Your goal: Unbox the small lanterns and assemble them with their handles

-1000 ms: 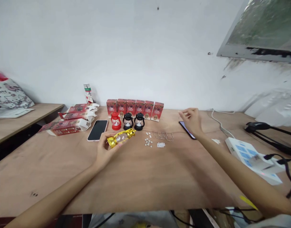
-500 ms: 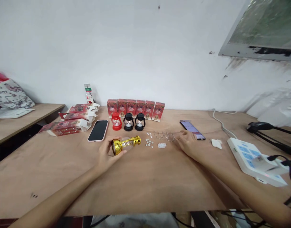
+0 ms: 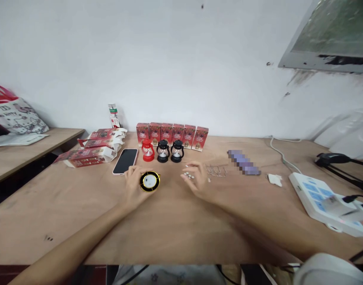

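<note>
My left hand [image 3: 134,184] is closed around a gold mini lantern [image 3: 150,181]. The lantern's underside faces me, a black ring with a pale round centre and a gold rim; its body is mostly hidden behind the base. My right hand [image 3: 198,181] is to the right of it, fingers curved with a gap between thumb and fingertips. Small round white discs [image 3: 188,175] lie on the table, seen through that gap, and the hand covers other small pieces. Bent thin wires [image 3: 216,170] lie just right of this hand.
Behind the hands stand a red mini lantern [image 3: 147,150], two black ones [image 3: 163,151] and a row of red boxes [image 3: 172,133]. Opened boxes [image 3: 89,156] and a pink-edged phone [image 3: 125,161] lie left. To the right are a pixelated phone [image 3: 243,162] and a power strip [image 3: 314,198].
The gold lantern has turned from lying sideways to showing its underside. My right hand has moved left from the wires to the small white discs. The view has shifted slightly.
</note>
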Tool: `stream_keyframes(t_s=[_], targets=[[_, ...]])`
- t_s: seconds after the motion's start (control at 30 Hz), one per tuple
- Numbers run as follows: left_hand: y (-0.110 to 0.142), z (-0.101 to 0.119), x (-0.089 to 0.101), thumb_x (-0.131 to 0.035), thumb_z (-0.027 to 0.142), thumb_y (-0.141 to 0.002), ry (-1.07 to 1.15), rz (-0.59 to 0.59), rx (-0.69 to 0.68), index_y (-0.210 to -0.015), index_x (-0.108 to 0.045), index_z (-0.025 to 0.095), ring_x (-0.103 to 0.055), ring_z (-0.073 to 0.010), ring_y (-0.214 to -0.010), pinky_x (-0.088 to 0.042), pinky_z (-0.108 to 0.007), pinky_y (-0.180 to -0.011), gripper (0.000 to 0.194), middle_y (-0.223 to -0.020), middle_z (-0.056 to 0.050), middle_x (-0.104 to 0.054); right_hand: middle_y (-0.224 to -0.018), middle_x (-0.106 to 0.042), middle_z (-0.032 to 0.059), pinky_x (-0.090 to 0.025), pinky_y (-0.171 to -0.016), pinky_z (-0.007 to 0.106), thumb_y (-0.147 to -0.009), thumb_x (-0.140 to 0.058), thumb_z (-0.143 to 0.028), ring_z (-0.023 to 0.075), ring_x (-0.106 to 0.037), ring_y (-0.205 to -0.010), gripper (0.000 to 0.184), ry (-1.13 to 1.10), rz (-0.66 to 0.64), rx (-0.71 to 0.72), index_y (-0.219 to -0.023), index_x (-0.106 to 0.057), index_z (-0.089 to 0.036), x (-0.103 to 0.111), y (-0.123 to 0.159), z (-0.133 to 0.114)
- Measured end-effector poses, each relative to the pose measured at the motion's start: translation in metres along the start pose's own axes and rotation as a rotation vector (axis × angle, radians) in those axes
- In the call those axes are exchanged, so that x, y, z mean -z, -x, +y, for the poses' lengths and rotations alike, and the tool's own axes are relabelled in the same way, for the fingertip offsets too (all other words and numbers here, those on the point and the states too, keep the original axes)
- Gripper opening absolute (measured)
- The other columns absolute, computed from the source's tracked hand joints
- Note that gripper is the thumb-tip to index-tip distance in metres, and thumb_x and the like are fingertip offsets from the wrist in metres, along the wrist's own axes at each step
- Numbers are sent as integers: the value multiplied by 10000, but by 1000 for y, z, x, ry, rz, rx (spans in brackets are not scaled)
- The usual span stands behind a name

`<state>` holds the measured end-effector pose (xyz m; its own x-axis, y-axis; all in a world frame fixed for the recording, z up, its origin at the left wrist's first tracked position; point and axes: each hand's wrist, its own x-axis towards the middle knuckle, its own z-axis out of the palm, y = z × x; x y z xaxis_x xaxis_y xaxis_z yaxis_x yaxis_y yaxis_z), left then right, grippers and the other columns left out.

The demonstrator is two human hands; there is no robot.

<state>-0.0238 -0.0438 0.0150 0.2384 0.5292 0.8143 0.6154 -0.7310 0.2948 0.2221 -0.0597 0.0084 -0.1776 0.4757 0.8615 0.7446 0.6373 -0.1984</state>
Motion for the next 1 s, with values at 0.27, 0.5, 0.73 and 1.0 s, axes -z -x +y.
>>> stream_keyframes(t_s=[0.27, 0.5, 0.73, 1.0], targets=[[2, 3, -6, -528, 296, -842, -19, -278, -143, -1064, -615, 233, -599, -193, -867, -327, -339, -791, 247, -935, -54, -679, -906, -611, 50, -427, -763, 367, -889, -530, -322, 185, -560, -847, 134, -181, -30, 7, -839, -631, -251, -35, 13, -46], [8, 7, -12, -517, 262, -844, -40, -331, -200, -1133, -613, 233, -567, -187, -826, -301, -325, -687, 305, -916, -66, -672, -889, -617, 42, -413, -751, 364, -873, -560, -315, 184, -544, -826, 145, -174, -57, 13, -781, -660, -264, -34, 12, -41], [4, -1, -13, -545, 249, -810, -53, -385, -216, -1196, -565, 219, -561, -212, -871, -302, -328, -697, 388, -943, -58, -694, -832, -627, 50, -388, -711, 337, -927, -437, -247, 175, -548, -784, 159, -130, -52, 82, -835, -564, -219, -36, 13, -41], [-3, -23, -13, -643, 263, -721, 0, -282, -111, -1065, -577, 193, -594, -246, -928, -394, -372, -836, 357, -991, -84, -667, -765, -612, 45, -377, -732, 356, -868, -486, -279, 216, -517, -788, 162, 25, -194, -328, -725, -533, -221, -25, -20, 39]])
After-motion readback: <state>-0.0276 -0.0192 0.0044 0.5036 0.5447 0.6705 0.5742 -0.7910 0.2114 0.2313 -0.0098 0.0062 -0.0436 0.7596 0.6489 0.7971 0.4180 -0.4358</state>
